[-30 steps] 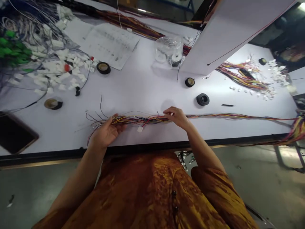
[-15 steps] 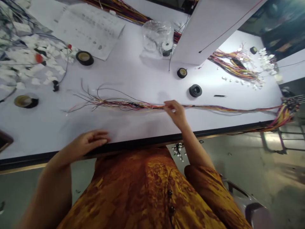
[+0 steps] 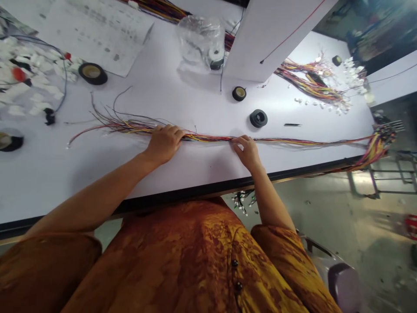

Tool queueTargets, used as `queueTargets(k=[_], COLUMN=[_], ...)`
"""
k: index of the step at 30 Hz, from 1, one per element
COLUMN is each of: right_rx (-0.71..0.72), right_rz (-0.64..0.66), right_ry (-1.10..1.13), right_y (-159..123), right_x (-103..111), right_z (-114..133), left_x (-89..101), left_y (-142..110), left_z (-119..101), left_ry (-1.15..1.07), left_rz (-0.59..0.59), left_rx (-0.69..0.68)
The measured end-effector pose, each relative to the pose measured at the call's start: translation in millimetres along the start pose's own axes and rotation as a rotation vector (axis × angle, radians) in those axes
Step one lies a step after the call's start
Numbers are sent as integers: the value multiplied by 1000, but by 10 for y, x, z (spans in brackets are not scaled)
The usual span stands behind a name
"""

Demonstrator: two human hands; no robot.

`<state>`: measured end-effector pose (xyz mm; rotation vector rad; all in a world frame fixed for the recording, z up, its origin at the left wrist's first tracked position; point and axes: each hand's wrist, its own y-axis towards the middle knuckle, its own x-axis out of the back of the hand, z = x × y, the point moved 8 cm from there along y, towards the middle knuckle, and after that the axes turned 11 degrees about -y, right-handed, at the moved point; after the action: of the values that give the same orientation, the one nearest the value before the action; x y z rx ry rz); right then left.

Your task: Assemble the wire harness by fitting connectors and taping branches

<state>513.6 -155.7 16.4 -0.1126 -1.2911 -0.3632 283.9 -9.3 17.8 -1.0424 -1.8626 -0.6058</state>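
Note:
A long bundle of red, yellow and dark wires (image 3: 208,138) lies across the white table, its loose ends fanned out on the left. My left hand (image 3: 165,141) is wrapped over the bundle just right of the fan, fingers closed round it. Further right, my right hand (image 3: 246,150) pinches the same bundle between thumb and fingers. Beyond the right hand the wires run on to the table's right end, where a thick cluster of wire ends (image 3: 379,145) hangs by the edge.
Black tape rolls (image 3: 93,74) lie about the table, with a black ring-shaped roll (image 3: 258,118) and a dark pen-like tool (image 3: 292,124). White connectors (image 3: 35,89) are heaped at left beside printed sheets (image 3: 97,34). A clear plastic bag (image 3: 198,39) sits near a white upright panel (image 3: 273,39).
My left hand has moved from the table's front edge up and right onto the wire bundle and closed on it. The right hand stays on the bundle. The view has shifted slightly.

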Motion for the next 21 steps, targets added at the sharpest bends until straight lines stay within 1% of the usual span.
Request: queueTargets(k=[2,3,5,8,10,12,14,16,19,20,21], right_rx=[60,99,184,295,337,374,408,375,237,226,248], right_rz=[25,45,92,127,137,165,207,232,206,203,214], right_ry=[13,27,59,92,109,138,173,192,173,162,151], right_y=[15,22,18,-49,-127,-216,-287,-286,-135,-67,1], right_x=[-68,-115,-221,-350,-397,-409,-371,-279,-116,-92,-97], right_z=[207,331,598,960,1126,1247,1337,1361,1320,1336,1382], left_x=[-56,-49,29,214,306,331,258,118,-38,-59,-65], left_y=[-31,-85,-239,-493,-634,-742,-833,-924,-1056,-1092,-1120], left_z=[85,121,199,271,217,68,-113,-231,-236,-216,-199], left_ry=[87,119,159,162,137,117,119,133,147,143,134], left_rz=[27,28,1,-77,-122,-144,-115,-44,19,24,24], left_rx=[2,-7,-15,8,15,-13,-69,-106,-87,-70,-53])
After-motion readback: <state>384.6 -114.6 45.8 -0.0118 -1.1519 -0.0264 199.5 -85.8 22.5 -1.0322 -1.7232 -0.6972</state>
